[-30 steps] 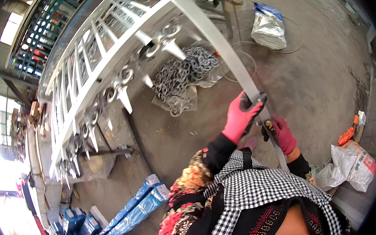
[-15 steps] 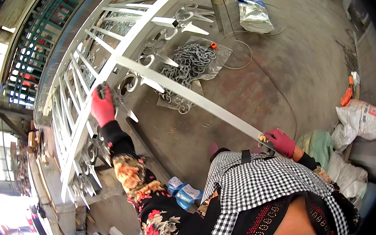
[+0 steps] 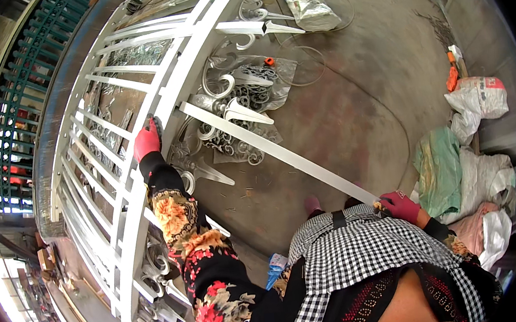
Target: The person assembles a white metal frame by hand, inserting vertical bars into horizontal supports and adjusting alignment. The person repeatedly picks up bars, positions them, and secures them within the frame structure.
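A white metal fence panel (image 3: 172,76) with many pickets and silver scrolls lies across the left side. My left hand (image 3: 146,141), in a pink glove with dark fingertips, is closed over one of its long rails. In my pink-gloved right hand (image 3: 399,207), close to my checked apron, is the near end of a long white metal bar (image 3: 282,153). The bar slants away to the upper left, its far end beside the panel's silver spear points (image 3: 246,112). Whether that end touches the panel, I cannot tell.
Grey scroll pieces (image 3: 251,152) are heaped on plastic sheeting on the floor beyond the bar. A white and blue sack (image 3: 311,11) and a loose cable lie farther off. Right of me stand a green sack (image 3: 440,167) and white sacks (image 3: 478,100). A green railing (image 3: 17,117) is at far left.
The bar's far end has come away from the panel's rail and now sits nearer me. My view has shifted, with more of the panel showing. Both hands keep their holds.
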`<state>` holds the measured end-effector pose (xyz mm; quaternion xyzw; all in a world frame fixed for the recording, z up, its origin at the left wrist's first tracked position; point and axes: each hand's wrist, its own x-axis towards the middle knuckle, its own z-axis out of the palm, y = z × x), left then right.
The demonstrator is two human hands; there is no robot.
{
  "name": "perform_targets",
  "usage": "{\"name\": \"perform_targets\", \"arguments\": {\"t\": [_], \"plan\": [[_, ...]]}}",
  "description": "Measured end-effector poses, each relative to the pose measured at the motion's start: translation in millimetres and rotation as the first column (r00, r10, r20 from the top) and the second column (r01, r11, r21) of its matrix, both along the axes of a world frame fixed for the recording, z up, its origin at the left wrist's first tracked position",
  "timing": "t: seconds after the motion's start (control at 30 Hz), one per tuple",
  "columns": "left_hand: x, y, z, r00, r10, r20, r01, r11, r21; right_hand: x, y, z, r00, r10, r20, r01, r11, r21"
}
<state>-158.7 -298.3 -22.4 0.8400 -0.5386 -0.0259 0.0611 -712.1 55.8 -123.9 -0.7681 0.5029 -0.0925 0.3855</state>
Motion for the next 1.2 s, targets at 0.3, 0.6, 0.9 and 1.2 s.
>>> {"name": "perform_targets", "arguments": {"t": [0.3, 0.6, 0.9, 1.2], "plan": [[7, -3, -4, 0.999, -0.019, 0.042, 0.02, 1.0, -0.019, 30, 14, 13, 0.928, -0.372, -0.004, 0.349, 0.869, 0.351], [11, -2, -9, 0.999, -0.005, 0.044, 0.008, 0.998, -0.069, 12, 8, 16, 0.928, -0.365, 0.082, 0.315, 0.88, 0.355], [12, -7, -14, 1.0, 0.004, 0.031, -0.002, 0.997, -0.076, -4, -8, -3, 0.95, -0.29, 0.12, 0.214, 0.879, 0.426], [12, -10, -20, 0.999, 0.026, 0.03, -0.023, 0.994, -0.102, -15, -13, -29, 0.948, -0.28, 0.153, 0.185, 0.874, 0.45]]}}
